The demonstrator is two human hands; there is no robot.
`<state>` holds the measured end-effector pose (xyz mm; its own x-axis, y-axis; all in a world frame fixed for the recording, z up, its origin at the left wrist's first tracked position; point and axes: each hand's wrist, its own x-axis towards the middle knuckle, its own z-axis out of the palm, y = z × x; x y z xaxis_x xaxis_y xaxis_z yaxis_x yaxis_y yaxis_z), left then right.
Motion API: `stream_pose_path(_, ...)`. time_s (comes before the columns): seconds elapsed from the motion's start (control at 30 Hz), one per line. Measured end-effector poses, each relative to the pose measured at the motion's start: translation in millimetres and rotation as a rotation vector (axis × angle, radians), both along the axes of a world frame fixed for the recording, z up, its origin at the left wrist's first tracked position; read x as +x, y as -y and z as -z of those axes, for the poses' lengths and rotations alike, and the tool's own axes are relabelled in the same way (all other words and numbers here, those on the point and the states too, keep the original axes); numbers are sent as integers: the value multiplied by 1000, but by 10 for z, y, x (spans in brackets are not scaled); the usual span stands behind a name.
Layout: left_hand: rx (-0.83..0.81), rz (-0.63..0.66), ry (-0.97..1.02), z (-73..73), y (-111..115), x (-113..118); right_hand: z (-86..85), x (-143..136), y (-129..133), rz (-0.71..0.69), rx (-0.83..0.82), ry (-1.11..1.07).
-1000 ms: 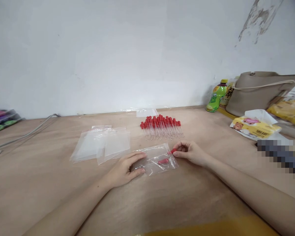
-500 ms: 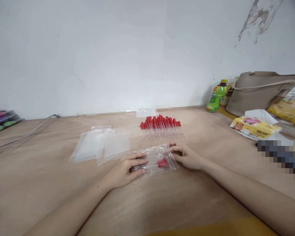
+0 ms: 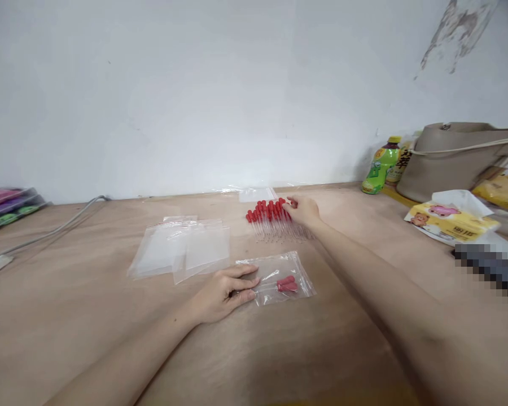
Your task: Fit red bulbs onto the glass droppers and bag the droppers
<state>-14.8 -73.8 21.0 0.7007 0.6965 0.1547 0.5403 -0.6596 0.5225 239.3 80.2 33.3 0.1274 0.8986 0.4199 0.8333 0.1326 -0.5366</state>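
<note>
My left hand lies over the left end of a clear zip bag, its fingers stretched apart and covering that edge. Inside the bag are two glass droppers with red rubber bulbs; their thin tips run toward my fingers. Farther back, my right hand has its fingers curled at the right end of a row of red-bulbed droppers. Thumb and forefinger close around a bulb there, and the hand hides the bulbs beneath it. Flat clear bags are spread left of the droppers.
Another white-and-clear bag lies by the wall. To the right are a green drink bottle, a beige handbag, a yellow tissue pack and a pixelated dark object. A grey cable and colourful packs are on the left.
My right hand has let go of the zip bag's right end and moved back to the dropper row. My left hand stays on the bag. The view has shifted slightly.
</note>
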Motion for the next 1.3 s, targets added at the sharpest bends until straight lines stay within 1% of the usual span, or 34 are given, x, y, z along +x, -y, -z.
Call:
stream_pose_path(0.1, 5, 0, 2, 14, -3, -4, 22, -120, -126, 40, -3, -20)
stream_pose_path(0.27, 23, 14, 15, 29, -3, -4, 32, -263, -220, 102, 16, -113)
stream_pose_path(0.4, 36, 23, 24, 27, 0, -7, -51, -272, -217, 56, 78, -222)
stream_pose_path(0.47, 38, 21, 20, 28, 2, -11, -88, -225, -144, 17, 129, -266)
stream_pose_path(0.53, 43, 20, 25, 28, 2, -13, -92, -141, 4, -28, 226, -366)
stream_pose_path(0.6, 53, 23, 38, 26, 1, -10, -54, -21, 217, -112, 356, -601)
stream_pose_path(0.63, 59, 24, 43, 23, 0, -8, -22, 48, 338, -139, 371, -709)
stream_pose_path(0.73, 65, 17, 43, 19, -7, -2, 96, 249, 686, -162, 267, -931)
stream_pose_path(0.83, 62, 6, 24, 28, -18, -6, 205, 344, 935, -115, 175, -1083)
stream_pose_path(0.97, 66, 5, 3, 34, -22, -11, 300, 257, 1120, -82, 74, -1261)
stream_pose_path(1.03, 77, 1, 4, 22, -14, -7, 318, 200, 1185, -119, -45, -1315)
stream_pose_path(1.1, 81, -10, 11, 1, -4, 0, 321, 194, 1234, -198, -200, -1300)
stream_pose_path(1.13, 77, -17, 12, -9, 1, 3, 319, 215, 1250, -253, -276, -1253)
stream_pose_path(1.23, 55, -38, -2, -28, 9, 8, 321, 341, 1262, -415, -459, -986)
stream_pose_path(1.3, 48, -47, -13, -27, 9, 5, 336, 421, 1250, -491, -513, -795)
